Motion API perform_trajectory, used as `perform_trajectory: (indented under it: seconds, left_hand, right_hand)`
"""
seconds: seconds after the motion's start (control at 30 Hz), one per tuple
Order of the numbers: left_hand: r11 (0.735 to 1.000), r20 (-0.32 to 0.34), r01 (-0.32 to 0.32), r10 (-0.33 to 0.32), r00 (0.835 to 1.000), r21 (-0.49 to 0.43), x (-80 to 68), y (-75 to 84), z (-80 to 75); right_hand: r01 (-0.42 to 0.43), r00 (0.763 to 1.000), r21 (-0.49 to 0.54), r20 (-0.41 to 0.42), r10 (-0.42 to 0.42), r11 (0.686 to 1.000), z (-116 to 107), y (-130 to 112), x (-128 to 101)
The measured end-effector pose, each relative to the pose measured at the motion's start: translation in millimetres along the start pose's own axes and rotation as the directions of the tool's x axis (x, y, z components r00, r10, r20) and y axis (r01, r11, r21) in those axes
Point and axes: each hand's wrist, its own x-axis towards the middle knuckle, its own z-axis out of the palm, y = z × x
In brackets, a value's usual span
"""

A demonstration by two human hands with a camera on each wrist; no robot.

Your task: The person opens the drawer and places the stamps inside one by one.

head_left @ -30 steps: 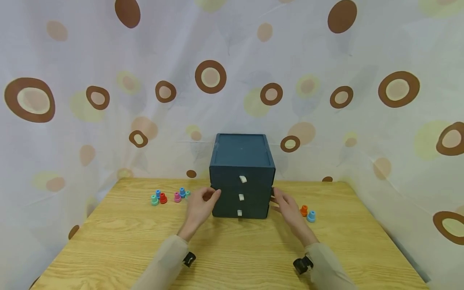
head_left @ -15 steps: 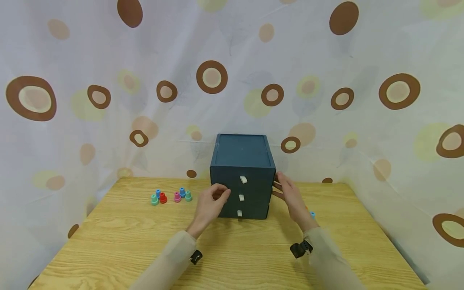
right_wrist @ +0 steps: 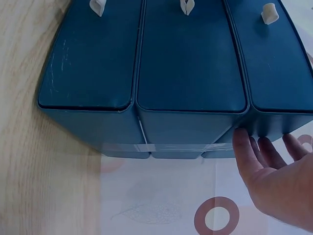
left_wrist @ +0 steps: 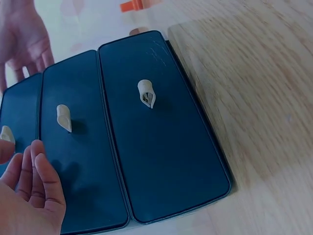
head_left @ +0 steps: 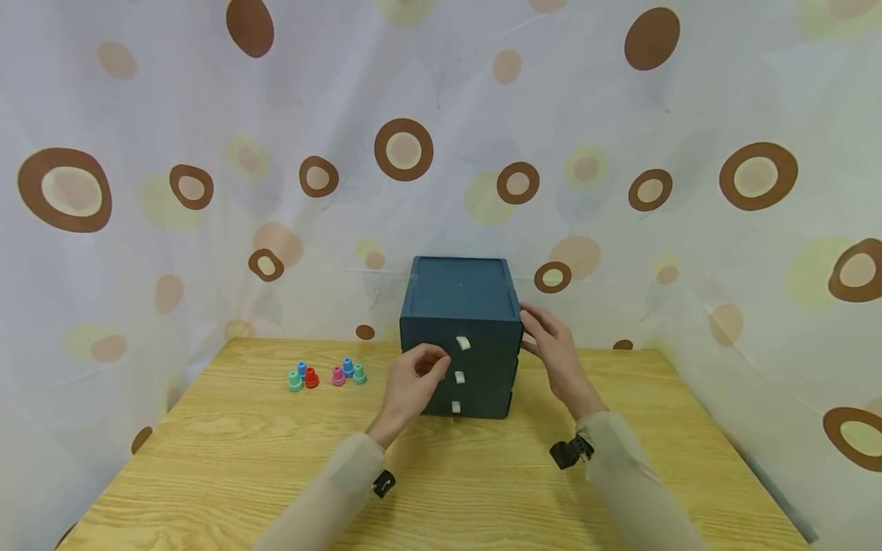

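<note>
A dark blue cabinet (head_left: 460,287) with three drawers stands against the back, each drawer bearing a small white tab handle. My left hand (head_left: 412,379) hovers in front of the drawer fronts, thumb and fingers loosely bent and holding nothing. In the left wrist view, its fingertips are close to the top drawer's handle (left_wrist: 7,137); whether they touch the cabinet I cannot tell. My right hand (head_left: 556,356) rests its fingers against the cabinet's right side near the top drawer. The right wrist view shows those fingers (right_wrist: 244,152) straight along that side wall.
Small red (head_left: 311,378), pink (head_left: 338,376), blue and green peg-like pieces sit in two groups at the table's left. A dotted cloth (head_left: 344,229) hangs right behind the cabinet. The wooden table (head_left: 227,459) extends forward on both sides.
My left hand has moved right from the cabinet's left edge to before the drawer fronts. The right hand has slid up the right side. Orange and light blue pieces at right are now hidden.
</note>
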Motion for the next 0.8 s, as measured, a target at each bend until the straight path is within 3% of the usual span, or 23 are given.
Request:
perform_trajectory:
  seconds: [0.17, 0.3, 0.5, 0.63, 0.8]
  left_hand:
    - [1.0, -0.024, 0.013, -0.013, 1.0, -0.015, 2.9, 0.6, 4.3]
    - [0.998, -0.031, -0.024, 0.023, 0.999, -0.054, 5.1, 5.4, 7.9]
    - [0.989, 0.009, -0.076, 0.078, 0.997, -0.125, 4.9, 34.8, 9.4]
    - [0.987, 0.024, -0.051, 0.055, 0.998, -0.155, 5.6, 45.0, 11.2]
    - [0.989, 0.018, -0.008, 0.01, 1.0, -0.15, 9.3, 44.4, 12.8]
  right_hand:
    - [0.044, 0.999, 0.008, 0.016, -0.045, 0.999, 0, -2, 0]
    - [0.04, 0.999, 0.0, 0.028, -0.04, 0.999, 1, -5, 3]
    - [0.018, 1.0, 0.004, 0.021, -0.019, 1.0, -3, -10, 5]
    - [0.003, 1.0, 0.024, 0.02, -0.004, 1.0, -4, -10, 6]
    - [-0.007, 0.999, 0.045, 0.035, 0.006, 0.999, -4, -9, 8]
